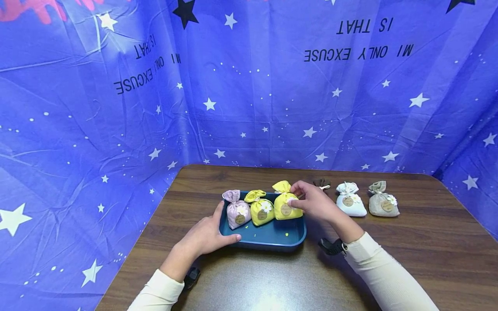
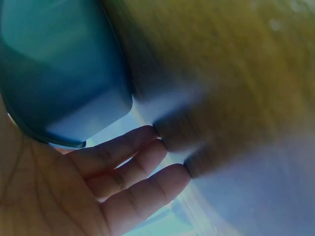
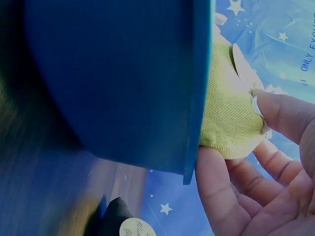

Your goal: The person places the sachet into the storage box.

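A dark teal tray (image 1: 264, 245) sits on the table. My left hand (image 1: 204, 233) touches its left end, the thumb lying along the front rim; in the left wrist view the fingers (image 2: 142, 196) look loosely straight beside its wall. With thumb and fingers, my right hand (image 1: 317, 202) pinches a yellow drawstring sachet (image 1: 287, 211) at the tray's right end. This sachet bears a round tag and a white flower; whether its base touches the tray floor, I cannot tell. Left of it in the tray lean another yellow sachet (image 1: 256, 216) and a pale purple sachet (image 1: 233, 211).
Right of the tray stand a white sachet (image 1: 351, 207) and a grey-beige sachet (image 1: 383, 205). A dark brown sachet (image 1: 322, 183) is mostly hidden behind my right hand. Small yellow bits (image 1: 287, 234) lie on the tray floor. A blue star-printed curtain (image 1: 272, 108) hangs behind the table.
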A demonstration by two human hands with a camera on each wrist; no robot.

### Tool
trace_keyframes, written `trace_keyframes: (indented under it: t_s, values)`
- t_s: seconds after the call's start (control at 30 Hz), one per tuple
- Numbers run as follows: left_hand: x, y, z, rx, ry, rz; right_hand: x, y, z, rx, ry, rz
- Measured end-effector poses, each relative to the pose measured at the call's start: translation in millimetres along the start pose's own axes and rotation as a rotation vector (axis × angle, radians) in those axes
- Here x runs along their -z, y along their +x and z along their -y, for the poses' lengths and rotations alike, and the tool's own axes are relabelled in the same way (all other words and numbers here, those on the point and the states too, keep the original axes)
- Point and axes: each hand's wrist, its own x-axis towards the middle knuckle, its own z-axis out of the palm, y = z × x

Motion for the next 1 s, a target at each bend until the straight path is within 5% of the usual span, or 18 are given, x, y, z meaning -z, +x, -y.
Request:
trace_keyframes:
  t_s: [1.0]
  values:
    - [-0.3, -0.2, -0.9, 0.005, 0.001, -0.002, -20.3, 15, 5, 0.123, -0.319, -0.035]
